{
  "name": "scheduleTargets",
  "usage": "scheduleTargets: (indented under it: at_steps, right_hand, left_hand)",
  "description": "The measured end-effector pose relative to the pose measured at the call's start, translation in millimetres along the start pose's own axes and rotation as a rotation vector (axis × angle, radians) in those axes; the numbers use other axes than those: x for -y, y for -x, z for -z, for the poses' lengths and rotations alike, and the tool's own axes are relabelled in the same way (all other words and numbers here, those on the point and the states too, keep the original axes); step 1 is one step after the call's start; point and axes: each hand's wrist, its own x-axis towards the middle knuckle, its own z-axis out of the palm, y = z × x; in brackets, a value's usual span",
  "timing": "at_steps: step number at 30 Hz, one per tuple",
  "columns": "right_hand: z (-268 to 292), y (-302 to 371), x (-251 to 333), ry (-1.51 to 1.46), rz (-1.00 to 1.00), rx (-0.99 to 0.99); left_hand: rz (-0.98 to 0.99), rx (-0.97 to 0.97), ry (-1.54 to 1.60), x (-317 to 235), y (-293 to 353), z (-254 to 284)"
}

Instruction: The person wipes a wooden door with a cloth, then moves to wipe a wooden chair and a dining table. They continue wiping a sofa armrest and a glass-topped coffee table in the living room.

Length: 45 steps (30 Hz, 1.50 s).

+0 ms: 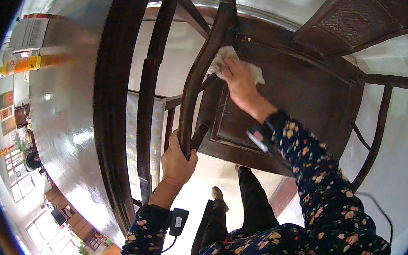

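Observation:
A dark brown wooden armchair (308, 93) with a panelled seat stands in front of me. Its carved backrest (350, 17) is at the upper right. My left hand (177, 163) is wrapped round the front end of the curved left armrest (191, 87). Over the seat's left part, close beside that armrest, my right hand (241, 82) presses down on a whitish cloth (228, 54). The cloth is crumpled, and its edges stick out on both sides of my fingers. Part of it is hidden under the hand.
On the left a large polished dark table (73, 120) rises close to the chair. A yellow-orange cylindrical item (21, 65) and a pale box (30, 35) rest on it. The chair's other armrest (384, 110) curves at the right, near a white wall (403, 133).

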Motion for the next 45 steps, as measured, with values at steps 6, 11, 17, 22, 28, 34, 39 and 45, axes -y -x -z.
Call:
scheduleTargets:
  at_steps: [6, 11, 17, 22, 28, 34, 39, 45]
  right_hand:
    - [-13.9, 41.4, 47.2, -0.017, 0.098, -0.006]
    - [-38.7, 40.4, 58.5, 0.041, 0.023, 0.226]
    - [-30.3, 57.2, 75.2, -0.122, 0.149, 0.391]
    - [-32.6, 78.8, 88.6, -0.053, 0.054, 0.195]
    - [9.7, 131.5, 91.7, -0.036, -0.022, 0.209]
    - [42.6, 174.9, 84.7, 0.191, -0.351, 0.070]
    - [-28.8, 179.0, 143.5, 0.025, -0.456, -0.053]
    - [-75.2, 173.6, 214.7, 0.094, -0.248, 0.033]
  left_hand:
    - [0.017, 0.016, -0.030, 3.4, -0.8, -0.9]
    - [0.050, 0.024, -0.055, 2.2, -0.6, -1.8]
    - [0.040, 0.007, -0.020, -2.8, -3.2, -1.9]
    - [0.061, 0.007, -0.003, -2.7, -1.4, -2.0]
    - [-0.003, 0.000, -0.060, -5.3, -3.9, -1.6]
    - [-0.073, -0.027, -0.023, -5.4, -8.7, -9.4]
    - [-0.105, -0.032, -0.086, -2.9, -11.9, -10.1]
    - [-0.066, 0.009, -0.124, -7.0, -14.4, -7.2]
